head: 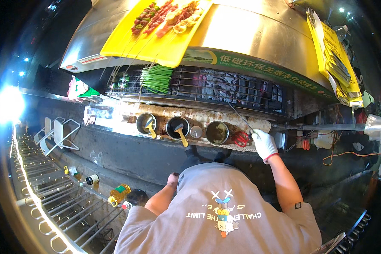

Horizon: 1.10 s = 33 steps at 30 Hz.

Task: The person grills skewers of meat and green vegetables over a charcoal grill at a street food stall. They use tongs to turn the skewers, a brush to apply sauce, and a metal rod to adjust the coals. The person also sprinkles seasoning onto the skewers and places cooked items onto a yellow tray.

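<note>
My right hand (264, 144), in a white work glove with a red cuff, grips a thin metal rod (239, 116). The rod's far end reaches the charcoal (220, 85) in the grill, at the wire grate. Part of the coal is grey with ash, and a reddish glow shows at its left. My bare left hand (173, 179) hangs beside my hip; its fingers are mostly hidden. On the grate's left lie a bundle of green stalks (156, 78) and several skewers with green pieces (123, 80). Red-handled scissors (241, 139) rest near my gloved hand.
Two metal pots hold brushes (150, 127) (180, 131); a third pot (217, 132) contains brownish matter. Raw skewers lie on a yellow tray (174, 52) above the grill. Folding chairs (58, 135) and bottles (120, 193) stand left, near a metal railing (73, 206).
</note>
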### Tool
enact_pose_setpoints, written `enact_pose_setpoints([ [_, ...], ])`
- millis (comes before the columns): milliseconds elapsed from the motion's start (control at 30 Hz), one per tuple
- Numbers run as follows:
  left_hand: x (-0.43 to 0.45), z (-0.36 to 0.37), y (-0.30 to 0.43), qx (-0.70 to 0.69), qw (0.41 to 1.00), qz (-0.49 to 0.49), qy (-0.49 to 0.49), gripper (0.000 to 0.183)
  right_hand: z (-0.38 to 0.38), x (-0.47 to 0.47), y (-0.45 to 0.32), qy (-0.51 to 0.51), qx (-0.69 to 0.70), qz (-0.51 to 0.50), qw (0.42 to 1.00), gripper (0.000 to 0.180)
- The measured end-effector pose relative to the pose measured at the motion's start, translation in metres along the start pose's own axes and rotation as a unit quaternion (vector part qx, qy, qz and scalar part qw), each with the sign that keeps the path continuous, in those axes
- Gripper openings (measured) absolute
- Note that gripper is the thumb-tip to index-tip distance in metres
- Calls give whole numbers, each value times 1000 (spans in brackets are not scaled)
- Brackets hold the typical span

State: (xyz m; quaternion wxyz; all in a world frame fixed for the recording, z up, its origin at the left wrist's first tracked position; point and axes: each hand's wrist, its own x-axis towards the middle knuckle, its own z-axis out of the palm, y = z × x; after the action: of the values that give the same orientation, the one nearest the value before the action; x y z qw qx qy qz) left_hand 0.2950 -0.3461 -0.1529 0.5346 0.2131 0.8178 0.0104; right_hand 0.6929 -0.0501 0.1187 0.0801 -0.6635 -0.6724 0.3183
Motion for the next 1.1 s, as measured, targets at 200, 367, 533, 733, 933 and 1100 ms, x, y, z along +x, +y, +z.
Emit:
enact_pose_setpoints([
  [200, 23, -19, -3, -15, 999, 23, 29, 35, -7, -24, -29, 22, -139, 34, 989, 33],
  [367, 10, -33, 1, 22, 999, 19, 24, 34, 9, -20, -32, 49, -97, 17, 994, 33],
  [533, 30, -34, -3, 23, 999, 26, 37, 32, 6, -35, -31, 44, -85, -14, 995, 32],
  [733, 28, -42, 1, -6, 999, 43, 29, 31, 30, -51, -29, 69, -49, -34, 996, 35],
  [933, 40, -37, -9, 33, 998, 43, 16, 32, 29, -72, -12, 97, -78, -4, 992, 36],
  [1100, 33, -39, 8, 15, 999, 33, 31, 31, 19, -70, -29, 52, -66, 24, 996, 37],
])
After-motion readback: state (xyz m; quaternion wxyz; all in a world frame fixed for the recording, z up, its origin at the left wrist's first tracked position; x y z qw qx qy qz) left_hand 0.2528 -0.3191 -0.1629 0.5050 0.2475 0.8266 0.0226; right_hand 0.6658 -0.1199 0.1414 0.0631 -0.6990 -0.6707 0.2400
